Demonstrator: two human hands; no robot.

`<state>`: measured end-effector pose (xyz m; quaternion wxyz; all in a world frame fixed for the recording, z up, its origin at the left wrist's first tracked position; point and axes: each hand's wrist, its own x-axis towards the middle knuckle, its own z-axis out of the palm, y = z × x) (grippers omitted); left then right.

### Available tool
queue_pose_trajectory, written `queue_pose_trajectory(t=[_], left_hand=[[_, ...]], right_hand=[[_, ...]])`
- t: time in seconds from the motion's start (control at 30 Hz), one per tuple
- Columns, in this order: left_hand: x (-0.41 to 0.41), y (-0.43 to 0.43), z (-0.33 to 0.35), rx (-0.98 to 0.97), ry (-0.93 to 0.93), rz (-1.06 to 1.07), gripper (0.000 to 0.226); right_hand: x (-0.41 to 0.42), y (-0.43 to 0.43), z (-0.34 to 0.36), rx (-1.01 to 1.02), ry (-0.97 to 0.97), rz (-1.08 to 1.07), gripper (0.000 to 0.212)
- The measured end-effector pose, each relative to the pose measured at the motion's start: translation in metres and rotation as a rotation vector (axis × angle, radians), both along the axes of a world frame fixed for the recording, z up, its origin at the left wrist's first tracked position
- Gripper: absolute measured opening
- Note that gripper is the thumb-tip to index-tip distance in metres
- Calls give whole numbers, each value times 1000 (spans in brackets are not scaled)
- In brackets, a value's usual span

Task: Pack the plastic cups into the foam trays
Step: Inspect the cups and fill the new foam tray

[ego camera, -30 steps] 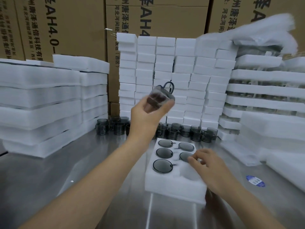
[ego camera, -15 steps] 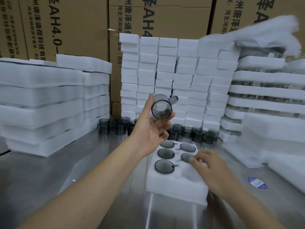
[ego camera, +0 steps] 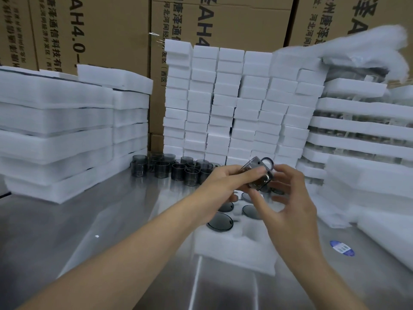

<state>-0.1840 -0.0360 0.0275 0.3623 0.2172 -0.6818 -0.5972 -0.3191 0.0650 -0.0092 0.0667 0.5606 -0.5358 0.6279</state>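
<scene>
Just right of the frame's centre, the left hand (ego camera: 225,182) pinches a smoky grey transparent plastic cup (ego camera: 259,175), tilted on its side, above the white foam tray (ego camera: 234,249) on the steel table (ego camera: 89,220). The right hand (ego camera: 290,204) is spread loosely around the cup's far side; whether it touches is unclear. Grey cups (ego camera: 220,222) already sit in the tray's holes.

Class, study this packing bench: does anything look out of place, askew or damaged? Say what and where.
Three things: a crumpled, ragged foam sheet slumps over the right-hand stack; the top foam slab on the left stack sits skewed; a blue sticker lies loose on the steel table.
</scene>
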Motion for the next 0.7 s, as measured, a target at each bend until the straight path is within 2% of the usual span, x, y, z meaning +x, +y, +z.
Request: queue_pose_trajectory(t=[0.1,0.23,0.33,0.43,0.53,0.6,0.7], left_hand=[[-2,0,-1,-20,-6,21,54],[2,-4,3,-100,33,51,50],[4,-7,4,-186,45,74,38],[4,-8,3,-194,15,105,45],[6,-8,2,-190,3,79,44],[7,-8,2,-198,-1,50,38],[8,-9,2,-217,-25,52,37]], right_hand=[[1,0,4,-32,-99,47,42],[-4,-2,13,46,-471,235,15],[-5,-3,12,174,-522,305,22],[-2,-4,6,251,-484,314,44],[-2,-6,9,280,-632,316,37],[-7,-7,13,334,-758,362,51],[-10,-8,13,414,-742,374,70]])
